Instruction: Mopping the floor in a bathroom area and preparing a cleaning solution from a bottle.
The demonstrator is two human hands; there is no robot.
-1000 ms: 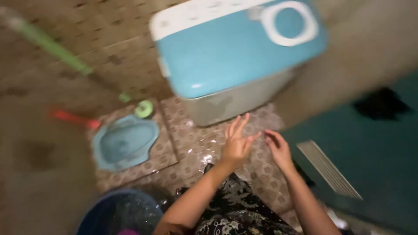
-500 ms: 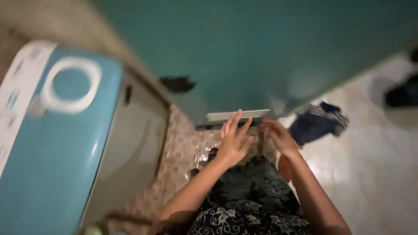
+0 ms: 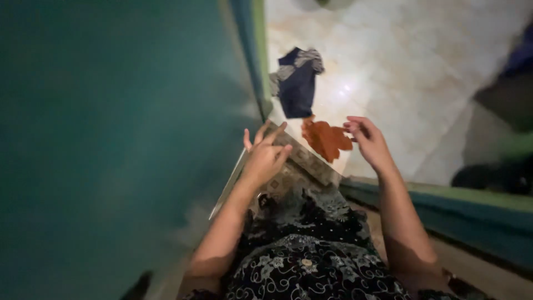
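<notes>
Orange cloth [image 3: 326, 139] lies crumpled on the pale stone floor [image 3: 400, 72], just past the doorway and between the two raised hands as the head view sees it. Its outline is blurred, but its longer axis seems to run from upper left to lower right, with the narrow end toward the dark blue garment [image 3: 298, 83] and the broader end toward the right hand [image 3: 368, 141]. That blue garment, with a grey striped part at its top, lies a little farther out on the floor, close to the edge of the teal door [image 3: 111, 139], which fills the left of the view.

Neither hand holds anything. The left hand [image 3: 264, 155] is lifted above the patterned tiles [image 3: 302, 161] by the threshold, fingers spread and pointing up and away from the body. The right hand is loosely curled, fingertips turned left toward the orange cloth, near it in the picture but apart from it; it hangs in the air over the floor. A low teal wall with a green top [image 3: 472, 208] runs along the right, under the right forearm. Below, the person's dark flowered dress [image 3: 311, 261] covers the lap.
</notes>
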